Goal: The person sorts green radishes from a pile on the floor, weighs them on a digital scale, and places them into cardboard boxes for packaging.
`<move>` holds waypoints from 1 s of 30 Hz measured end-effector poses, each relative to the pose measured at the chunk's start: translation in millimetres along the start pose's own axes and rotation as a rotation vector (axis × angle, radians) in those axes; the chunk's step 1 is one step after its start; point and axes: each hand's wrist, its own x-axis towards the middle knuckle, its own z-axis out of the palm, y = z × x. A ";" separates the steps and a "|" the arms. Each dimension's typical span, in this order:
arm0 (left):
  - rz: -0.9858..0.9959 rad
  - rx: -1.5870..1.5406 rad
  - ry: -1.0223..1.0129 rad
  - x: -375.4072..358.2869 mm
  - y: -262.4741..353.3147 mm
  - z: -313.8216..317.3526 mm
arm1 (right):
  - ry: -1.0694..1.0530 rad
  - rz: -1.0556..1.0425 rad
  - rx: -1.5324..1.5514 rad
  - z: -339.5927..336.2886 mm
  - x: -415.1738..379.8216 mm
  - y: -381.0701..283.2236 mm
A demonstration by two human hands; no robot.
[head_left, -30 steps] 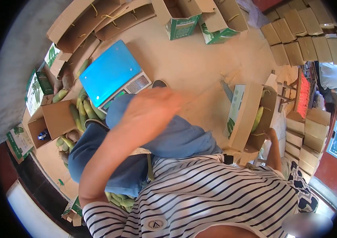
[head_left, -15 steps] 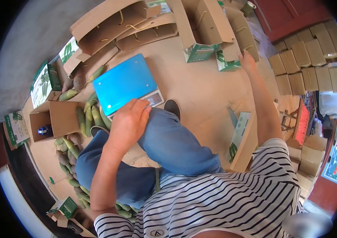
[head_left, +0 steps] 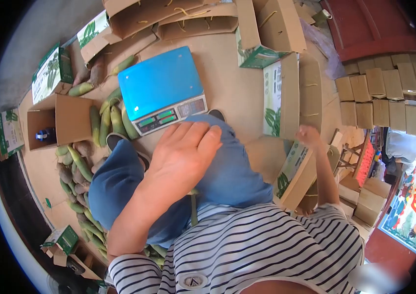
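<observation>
My left hand (head_left: pixel 183 154) is over my bent knee, back up, fingers curled together; no object shows in it. Just beyond it lies a blue-topped scale (head_left: pixel 161 81) with lit green displays. My right hand (head_left: pixel 310 136) is blurred at the near end of an open carton (head_left: pixel 290 95) with yellow cord handles. Whether its fingers grip the carton cannot be made out. Below that hand, beside my right thigh, a second open carton (head_left: pixel 293 179) stands at a slant.
Large open cartons (head_left: pixel 198 27) line the far side. Green radishes (head_left: pixel 105 122) and more vegetables (head_left: pixel 75 171) lie at the left, near a carton holding a blue object (head_left: pixel 65 122). Folded cartons (head_left: pixel 384 83) are stacked at the right. A person in light clothing (head_left: pixel 401 144) is at the far right.
My right hand has moved nearer to my body. The open carton beside it has shifted nearer and turned, showing its printed side. My left hand has lifted toward the camera, its fingers more curled.
</observation>
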 end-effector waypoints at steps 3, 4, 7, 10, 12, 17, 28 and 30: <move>0.046 -0.002 0.002 -3.6 5.1 -0.5 | -0.108 0.028 -0.054 17.6 -26.2 -8.2; 0.057 0.002 -0.003 -5.4 6.5 -0.7 | -0.148 0.045 -0.056 21.1 -29.4 -12.5; 0.049 0.030 -0.001 -8.7 7.2 -1.2 | 0.104 0.048 0.189 27.4 6.5 -39.9; 0.043 0.098 0.020 -12.1 -0.4 0.6 | 0.309 0.080 0.228 42.2 52.8 -58.6; 0.053 0.131 0.035 -17.3 -5.3 0.9 | 0.360 0.088 0.349 39.1 58.8 -56.6; 0.074 0.165 0.092 -25.2 -1.8 -1.2 | 0.518 0.063 0.750 24.3 44.0 -41.8; 0.074 0.169 0.144 -30.3 4.7 3.0 | 0.651 0.116 1.117 -43.7 -17.2 -115.5; 0.067 0.178 0.153 -33.9 3.4 2.7 | 0.811 0.137 1.208 -46.1 -23.0 -119.5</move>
